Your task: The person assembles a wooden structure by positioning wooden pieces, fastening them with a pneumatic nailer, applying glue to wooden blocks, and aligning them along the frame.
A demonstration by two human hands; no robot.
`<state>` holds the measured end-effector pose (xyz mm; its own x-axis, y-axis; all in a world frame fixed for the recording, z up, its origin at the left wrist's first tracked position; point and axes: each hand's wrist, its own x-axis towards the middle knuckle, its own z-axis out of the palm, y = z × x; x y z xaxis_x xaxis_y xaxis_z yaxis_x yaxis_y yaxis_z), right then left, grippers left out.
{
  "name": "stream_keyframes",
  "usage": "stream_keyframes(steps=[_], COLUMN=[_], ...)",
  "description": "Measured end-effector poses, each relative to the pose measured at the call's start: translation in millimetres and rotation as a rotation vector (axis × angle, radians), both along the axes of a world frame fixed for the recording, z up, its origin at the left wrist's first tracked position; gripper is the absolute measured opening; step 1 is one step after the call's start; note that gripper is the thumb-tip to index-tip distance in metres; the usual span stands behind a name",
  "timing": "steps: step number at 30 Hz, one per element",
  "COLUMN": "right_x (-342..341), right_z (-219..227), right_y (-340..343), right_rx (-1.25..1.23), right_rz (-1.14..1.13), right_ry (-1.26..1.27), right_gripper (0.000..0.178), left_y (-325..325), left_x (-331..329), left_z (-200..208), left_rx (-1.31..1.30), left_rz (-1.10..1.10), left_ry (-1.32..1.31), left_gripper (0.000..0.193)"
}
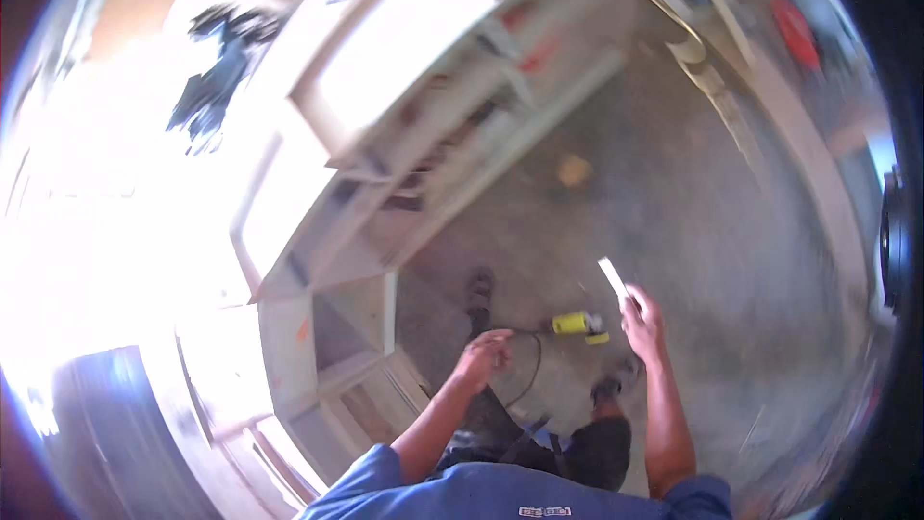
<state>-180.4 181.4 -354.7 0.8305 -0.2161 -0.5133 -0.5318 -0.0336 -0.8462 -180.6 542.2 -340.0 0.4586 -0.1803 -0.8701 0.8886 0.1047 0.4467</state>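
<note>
My right hand (643, 324) is closed on a flat white strip (611, 277), which sticks out past the fingers up and to the left. My left hand (484, 360) is held in front of my body with its fingers curled in. Whether anything is inside it is hidden. Between the hands, lower down, a yellow-green power tool (570, 324) with a grey head, like an angle grinder, appears to lie on the floor. A dark cord (537, 366) loops near it, and its upper end passes close to my left fingertips; I cannot tell if they touch.
Pale open-fronted cabinets (356, 318) run along the left, with bright white tops (395, 39). Grey concrete floor (712, 221) spreads to the right. A long pale board edge (818, 173) curves along the far right, near a blurred red object (795, 31). My shoe (479, 289) shows below.
</note>
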Motion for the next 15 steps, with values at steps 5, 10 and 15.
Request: stream_keyframes(steps=[5,10,15], right_x=[70.8,147.1,217.8], right_z=[105.2,242.5,353.7], right_y=[141.7,298.7,467.4], right_rx=[0.081,-0.236,-0.489], right_rz=[0.200,0.614,1.106], right_ry=[-0.100,-0.170,-0.143], right_gripper=[0.024,0.026,0.023], left_y=[88.2,223.4,330.3], left_x=[42.1,80.8,133.5], left_z=[117.7,166.0,266.7], left_rx=[-0.118,-0.048,0.383], left_rz=[0.174,0.285,0.122], left_ry=[-0.230,-0.516,-0.858], left_gripper=[0.033,0.031,0.034])
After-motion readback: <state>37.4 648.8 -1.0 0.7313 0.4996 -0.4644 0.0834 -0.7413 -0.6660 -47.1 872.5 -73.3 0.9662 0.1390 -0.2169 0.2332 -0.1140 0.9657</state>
